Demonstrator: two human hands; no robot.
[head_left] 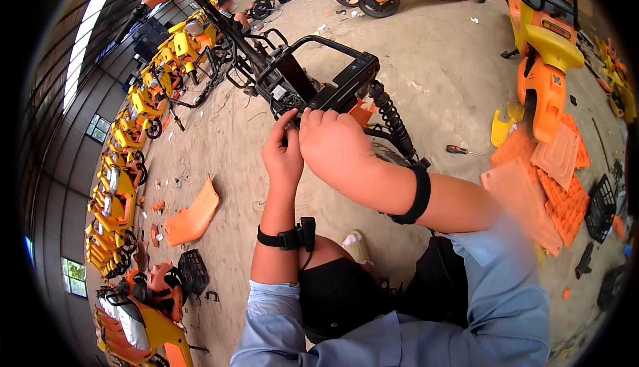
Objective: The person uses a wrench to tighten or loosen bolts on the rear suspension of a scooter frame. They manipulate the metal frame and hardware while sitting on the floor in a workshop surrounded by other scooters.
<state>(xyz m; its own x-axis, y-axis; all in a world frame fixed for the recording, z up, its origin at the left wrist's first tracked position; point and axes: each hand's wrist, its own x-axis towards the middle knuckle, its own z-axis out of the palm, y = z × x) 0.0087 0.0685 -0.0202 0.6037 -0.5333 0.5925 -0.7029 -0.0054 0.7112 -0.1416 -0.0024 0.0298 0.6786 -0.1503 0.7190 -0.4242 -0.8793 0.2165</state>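
A stripped black scooter frame stands before me, its bare tubes, rear rack and coil-spring shock absorber showing. Both hands are close together at the near edge of that frame, below the rack. My left hand has its index finger reaching up to the frame, the other fingers curled in. My right hand is bent over at the wrist, with its fingers curled down against the frame edge. Whatever either hand grips there is hidden by the fingers. Black straps circle both forearms, and a small black device sits on the left one.
A red-and-black screwdriver lies on the concrete floor to the right. Beyond it are stacked orange panels and a yellow-and-orange scooter. An orange panel lies at left, near a row of yellow scooters. Another person sits far off.
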